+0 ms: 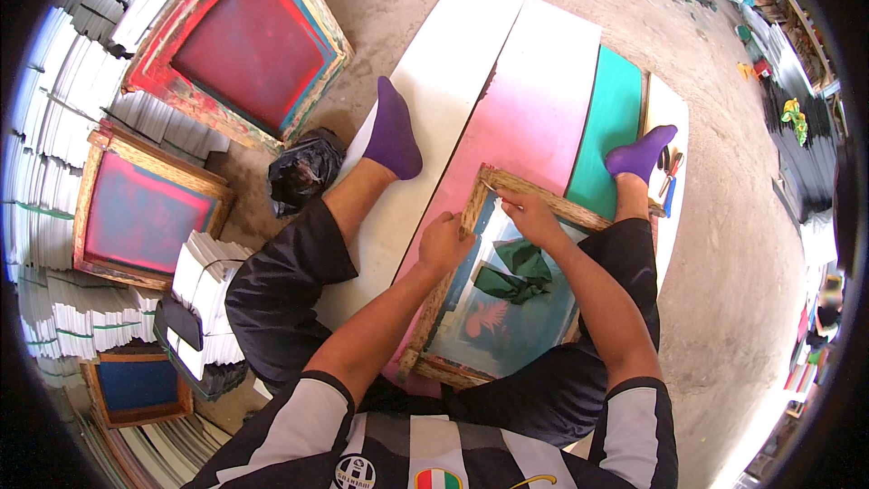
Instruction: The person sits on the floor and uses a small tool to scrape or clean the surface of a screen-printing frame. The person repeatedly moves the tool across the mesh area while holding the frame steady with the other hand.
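A wooden screen-printing frame (445, 371) lies tilted across my lap, its mesh pale blue with a pinkish plant-like shape low in it. My left hand (444, 243) is closed around the frame's left rail, near the far corner. Over that far corner, my right hand (532, 217) pinches a small thin thing (492, 188), its tip by the wood; its kind is too small to tell. A crumpled dark green cloth (516, 273) rests on the mesh, partly beside my right forearm.
Long white, pink and green boards (534, 81) lie under my legs. Pliers and other hand tools (670, 172) are by my right foot. Leftward stand a red-meshed frame (253, 45), a smaller frame (149, 208), a black plastic bag (305, 170) and stacks of bundled white sheets (81, 72).
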Available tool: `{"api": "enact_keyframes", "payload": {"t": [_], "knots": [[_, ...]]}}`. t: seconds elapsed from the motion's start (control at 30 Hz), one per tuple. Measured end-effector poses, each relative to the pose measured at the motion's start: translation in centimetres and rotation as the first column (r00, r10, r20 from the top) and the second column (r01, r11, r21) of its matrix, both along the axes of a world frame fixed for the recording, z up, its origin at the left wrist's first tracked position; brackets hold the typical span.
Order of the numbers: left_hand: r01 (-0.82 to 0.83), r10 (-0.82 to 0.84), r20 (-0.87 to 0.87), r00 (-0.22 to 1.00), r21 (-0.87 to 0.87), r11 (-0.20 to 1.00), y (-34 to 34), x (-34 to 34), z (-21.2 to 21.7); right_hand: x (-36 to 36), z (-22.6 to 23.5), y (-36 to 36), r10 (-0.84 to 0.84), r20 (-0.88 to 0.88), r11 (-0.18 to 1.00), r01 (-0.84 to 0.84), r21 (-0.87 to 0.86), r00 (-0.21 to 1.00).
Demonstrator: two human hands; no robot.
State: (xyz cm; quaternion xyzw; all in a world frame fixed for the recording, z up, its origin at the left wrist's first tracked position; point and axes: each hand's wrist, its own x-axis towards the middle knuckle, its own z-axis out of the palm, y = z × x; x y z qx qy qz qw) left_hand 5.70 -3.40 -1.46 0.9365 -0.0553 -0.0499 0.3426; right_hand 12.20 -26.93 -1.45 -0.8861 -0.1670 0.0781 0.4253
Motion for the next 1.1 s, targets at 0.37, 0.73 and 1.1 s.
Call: {"api": "enact_keyframes", "payload": {"t": [0.37,0.73,1.1], "knots": [[0.009,-0.003,-0.073,0.997,0.074,0.997,0.3,0.1,1.2,0.8,0.9,0.1,0.003,-0.256,0.997,0.016,0.072,0.967],[-0.025,0.024,-0.024,0.999,-0.015,1.000,0.6,-0.3,1.3,0.3,1.6,0.3,0.073,0.099,0.962,-0.044,-0.271,0.992],[-0.018,0.018,-0.003,1.000,-0.061,0.998,-0.1,-0.2,1.4,-0.3,-1.4,-0.1,-0.068,0.104,0.992,0.057,0.109,0.992]]}}
